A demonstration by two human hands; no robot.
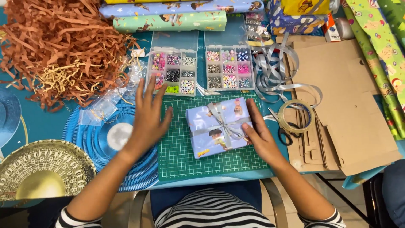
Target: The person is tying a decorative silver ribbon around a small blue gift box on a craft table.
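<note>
gift box [219, 126] mid-frame looks wrapped and ribboned already. right hand [259, 135] rests flat against its edge, left hand [147, 116] spread flat on the green mat [181, 152].

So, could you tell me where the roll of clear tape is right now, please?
In the head view, the roll of clear tape lies right of the wrapped gift, partly over the scissors, at the cardboard's left edge.

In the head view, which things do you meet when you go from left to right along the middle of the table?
Gold plate → blue round mat → left hand → wrapped gift box with silver ribbon → right hand → scissors → roll of clear tape → flat cardboard.
</note>
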